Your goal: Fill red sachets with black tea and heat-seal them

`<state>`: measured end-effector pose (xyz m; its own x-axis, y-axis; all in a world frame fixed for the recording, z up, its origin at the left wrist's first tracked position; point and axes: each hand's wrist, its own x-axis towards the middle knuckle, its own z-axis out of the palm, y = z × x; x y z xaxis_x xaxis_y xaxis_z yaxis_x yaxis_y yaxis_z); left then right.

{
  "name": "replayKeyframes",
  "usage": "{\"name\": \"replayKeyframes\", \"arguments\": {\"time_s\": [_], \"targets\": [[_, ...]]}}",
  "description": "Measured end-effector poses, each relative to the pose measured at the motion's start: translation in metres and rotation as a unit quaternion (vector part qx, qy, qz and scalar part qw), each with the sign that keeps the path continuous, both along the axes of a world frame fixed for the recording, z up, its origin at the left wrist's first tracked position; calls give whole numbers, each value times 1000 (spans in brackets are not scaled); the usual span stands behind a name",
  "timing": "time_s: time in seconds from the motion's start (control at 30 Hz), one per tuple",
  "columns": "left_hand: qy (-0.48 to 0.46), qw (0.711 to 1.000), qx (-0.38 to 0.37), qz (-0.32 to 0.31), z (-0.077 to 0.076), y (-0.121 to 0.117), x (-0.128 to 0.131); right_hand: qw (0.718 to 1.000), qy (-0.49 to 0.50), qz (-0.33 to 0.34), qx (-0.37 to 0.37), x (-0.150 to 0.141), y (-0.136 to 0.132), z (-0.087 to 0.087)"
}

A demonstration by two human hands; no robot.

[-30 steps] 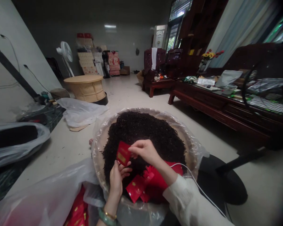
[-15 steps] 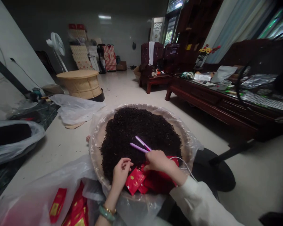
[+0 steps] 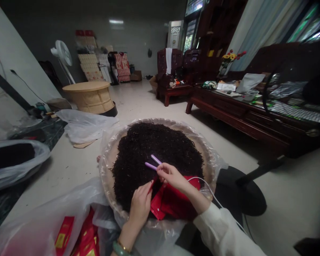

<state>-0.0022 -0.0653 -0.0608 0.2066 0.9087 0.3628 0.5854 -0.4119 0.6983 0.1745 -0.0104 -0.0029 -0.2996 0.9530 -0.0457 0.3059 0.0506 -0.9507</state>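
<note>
A wide round basket (image 3: 106, 188) lined with clear plastic holds a heap of dark, twisted dry leaves (image 3: 160, 142), like loose tea. At its near side, my left hand (image 3: 140, 202) is closed on a small red packet (image 3: 151, 186), seen nearly edge-on. My right hand (image 3: 172, 176) pinches at the packet's upper edge, its fingertips partly hiding it. Just beyond those fingers lies a purple hair straightener (image 3: 150, 165) with its two arms apart; its rear is hidden behind my right hand. More red packets (image 3: 178, 204) lie under my right wrist.
A white cord (image 3: 206, 182) runs past my right forearm. Red-and-gold packets (image 3: 64, 234) lie in a plastic bag at lower left. A second lined container (image 3: 40, 161) stands left. A black fan base (image 3: 237, 192) and a low wooden table (image 3: 229, 113) are on the right.
My right hand has shifted left, over more of the straightener. My left hand, loosely curled before, has moved right and closed on a red packet. The straightener stays in place.
</note>
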Motion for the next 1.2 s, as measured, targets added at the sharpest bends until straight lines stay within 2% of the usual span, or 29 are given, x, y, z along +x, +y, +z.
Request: {"name": "replayKeyframes", "arguments": {"time_s": [0.07, 0.17, 0.27, 0.37, 0.43, 0.57, 0.67, 0.73, 0.9, 1.07, 1.13, 1.2], "targets": [[-87, 993, -81, -6, 8, 3, 0, 992, -28, -17, 124, 1, -3, 1], [-197, 957, -215, 5, 19, 4, 2, 950, -109, -20, 291, -1, -11, 0], [-254, 927, -275, 19, 24, 3, 4, 908, -163, -19, 385, -7, -18, -2], [-259, 922, -288, 25, 24, 1, 5, 871, -194, -33, 450, -12, -21, -2], [-249, 926, -284, 24, 23, 1, 4, 868, -186, -41, 458, -14, -22, -1], [-202, 950, -239, 18, 25, 3, 2, 883, -174, -71, 431, -14, -19, 3], [-174, 964, -201, 23, 27, 3, 2, 867, -196, -52, 455, -16, -17, 2], [-184, 962, -198, 35, 29, 3, 3, 856, -198, -38, 476, -18, -17, -3], [-245, 938, -242, 43, 31, 2, 7, 843, -172, -58, 507, -22, -20, -17], [-199, 948, -247, 39, 29, 1, 6, 837, -183, -102, 506, -19, -18, -10], [-181, 953, -242, 33, 31, 1, 4, 830, -204, -72, 515, -18, -18, -4], [-204, 947, -246, 25, 34, 3, 1, 824, -213, -9, 526, -18, -18, 0]]}}
